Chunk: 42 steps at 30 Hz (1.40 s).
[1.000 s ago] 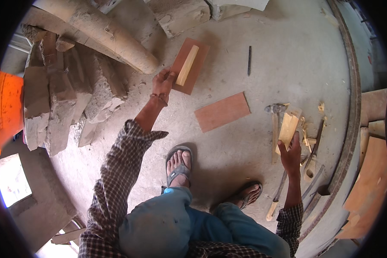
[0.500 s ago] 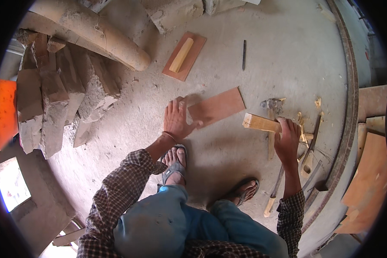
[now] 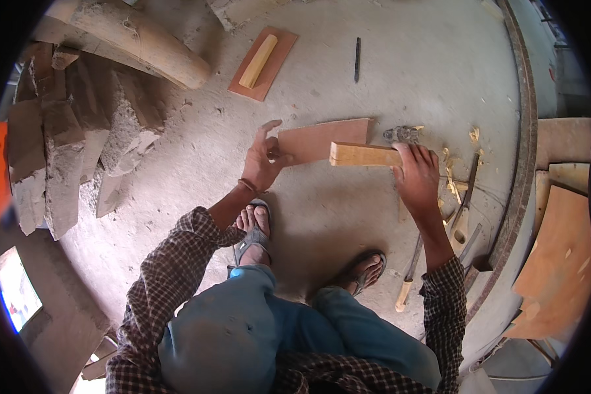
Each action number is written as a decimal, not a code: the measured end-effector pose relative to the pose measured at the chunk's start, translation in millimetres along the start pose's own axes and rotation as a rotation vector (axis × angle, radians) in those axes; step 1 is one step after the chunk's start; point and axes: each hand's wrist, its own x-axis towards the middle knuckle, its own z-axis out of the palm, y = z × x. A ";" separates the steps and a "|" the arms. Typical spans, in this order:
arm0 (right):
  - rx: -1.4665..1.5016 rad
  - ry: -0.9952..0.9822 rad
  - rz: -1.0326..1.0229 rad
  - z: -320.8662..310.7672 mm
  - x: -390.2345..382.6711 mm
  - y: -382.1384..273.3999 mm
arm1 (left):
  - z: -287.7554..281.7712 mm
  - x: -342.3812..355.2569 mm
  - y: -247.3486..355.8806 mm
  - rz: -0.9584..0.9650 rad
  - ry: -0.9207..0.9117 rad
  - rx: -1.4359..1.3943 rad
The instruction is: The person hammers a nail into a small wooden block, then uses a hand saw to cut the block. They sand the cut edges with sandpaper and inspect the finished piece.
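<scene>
My left hand is at the left end of a thin reddish-brown board, with thumb and a curled finger closed on that end and another finger raised. In my right hand is a squared wooden block, gripped at its right end, its free end pointing left over the board's right part. A hammer with a grey metal head lies just beyond the right hand; most of its handle is hidden. Farther off, a pale wooden bar rests on a second reddish-brown board.
A dark pencil-like stick lies on the concrete floor. Wood shavings, a wooden-handled chisel-like tool and other tools lie at right. Broken concrete blocks and a thick round log are at left; plywood sheets stand far right.
My left hand has closed on the board's left end, and the board has turned and tilted. The right hand has brought the wooden block leftward, over the board. The view has shifted slightly.
</scene>
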 end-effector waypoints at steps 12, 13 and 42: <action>-0.066 -0.017 -0.006 63.4 44.6 -40.5 | 7.9 28.1 -20.7 -0.245 0.062 -0.500; -0.088 -0.011 -0.008 64.1 44.9 -40.9 | 8.6 29.0 -18.7 -0.260 0.050 -0.513; 0.381 -0.457 0.155 45.4 71.6 -13.4 | 20.0 80.2 46.1 -0.379 0.213 -0.562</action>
